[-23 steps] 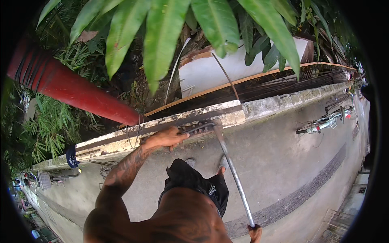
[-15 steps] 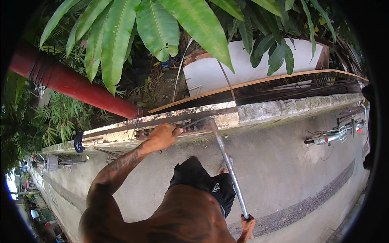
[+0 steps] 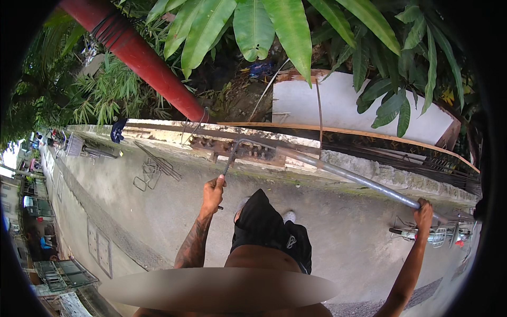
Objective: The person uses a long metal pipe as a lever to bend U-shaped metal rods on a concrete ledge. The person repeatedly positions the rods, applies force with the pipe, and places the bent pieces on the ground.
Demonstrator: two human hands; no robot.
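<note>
In my left hand (image 3: 213,193) is one end of a dark steel rod (image 3: 230,161), closed in my fingers. The rod rises to the wall top, bends sharply there and runs right toward the mouth of a long grey metal pipe (image 3: 359,179). Near the pipe's far right end, my right hand (image 3: 423,214) is wrapped round it, arm stretched out. Beneath the bend lies a rusty plate with several short pegs (image 3: 256,154), fixed along the low wall. Whether the rod touches a peg cannot be made out.
The low concrete wall (image 3: 391,173) crosses in front of me. Behind it are a white board (image 3: 338,103) and a slanting red pole (image 3: 142,58); large leaves (image 3: 288,31) hang overhead. A bicycle (image 3: 430,236) stands at right. Bent metal rods (image 3: 150,171) lie on the ground at left.
The pipe has swung from pointing toward me to slanting out right, with my right hand on it. My left hand has come back from the wall, and the rod now shows a sharp bend.
</note>
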